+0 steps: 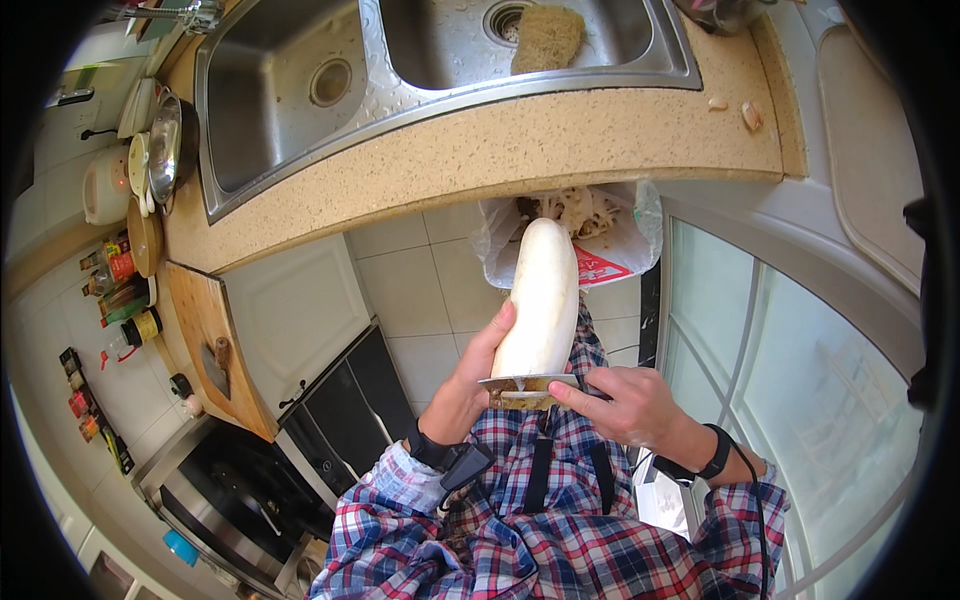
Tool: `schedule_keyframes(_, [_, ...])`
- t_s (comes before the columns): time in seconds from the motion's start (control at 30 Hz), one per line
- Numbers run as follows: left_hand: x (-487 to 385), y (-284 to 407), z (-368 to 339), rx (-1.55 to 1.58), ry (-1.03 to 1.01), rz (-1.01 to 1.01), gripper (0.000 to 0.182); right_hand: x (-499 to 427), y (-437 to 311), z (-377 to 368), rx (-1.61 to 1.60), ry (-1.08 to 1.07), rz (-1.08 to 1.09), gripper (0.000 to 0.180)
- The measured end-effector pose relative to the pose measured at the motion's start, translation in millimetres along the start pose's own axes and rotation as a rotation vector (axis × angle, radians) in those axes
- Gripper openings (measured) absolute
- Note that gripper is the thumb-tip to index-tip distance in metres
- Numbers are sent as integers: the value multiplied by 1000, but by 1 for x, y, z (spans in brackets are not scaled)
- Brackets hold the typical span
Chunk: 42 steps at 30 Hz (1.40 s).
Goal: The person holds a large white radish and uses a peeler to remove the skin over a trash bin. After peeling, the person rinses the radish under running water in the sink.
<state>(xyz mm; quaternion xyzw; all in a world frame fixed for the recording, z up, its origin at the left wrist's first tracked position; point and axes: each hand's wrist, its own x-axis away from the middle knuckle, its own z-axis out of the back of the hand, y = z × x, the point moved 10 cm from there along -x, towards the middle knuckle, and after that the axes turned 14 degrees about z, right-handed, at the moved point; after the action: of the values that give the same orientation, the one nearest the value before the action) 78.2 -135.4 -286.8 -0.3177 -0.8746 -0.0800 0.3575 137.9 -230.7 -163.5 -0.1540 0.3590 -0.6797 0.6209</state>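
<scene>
A large white radish, long and pale, is held up in front of me over the floor. My left hand is closed around its lower left side, the thumb lying along the surface. The flat metal blade of a knife or peeler lies across the radish's near end. My right hand grips this tool from the right, its index finger stretched along the blade; the handle is hidden in the hand. Beyond the radish's far tip, a bin lined with a plastic bag holds pale peelings.
Ahead runs the speckled countertop with a steel double sink and a scouring pad. Two garlic cloves lie at its right. A wooden board with a cleaver stands left. Glass doors are at right.
</scene>
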Motion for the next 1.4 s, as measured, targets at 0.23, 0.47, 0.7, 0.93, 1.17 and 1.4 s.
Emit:
schedule_keyframes(0.23, [23, -19, -22, -85, -183, 58, 82, 20, 126, 11, -102, 228, -429, 42])
schedule_keyframes(0.47, [22, -4, -10, 135, -222, -38, 66, 66, 136, -19, -311, 452, -696, 37])
schedule_keyframes(0.7, [14, 16, 32, 84, 174, -182, 63, 6, 20, 6, -210, 205, -243, 45])
schedule_keyframes(0.93, [7, 6, 8, 29, 30, -85, 68, -1, 8, -3, -23, 6, -112, 56])
schedule_keyframes(1.17, [17, -7, 4, -112, 13, -43, 81, 23, 147, -13, -317, 264, -499, 38])
schedule_keyframes(1.4, [27, -4, 10, -36, -87, -61, 77, 59, 162, -61, -746, 279, -900, 40])
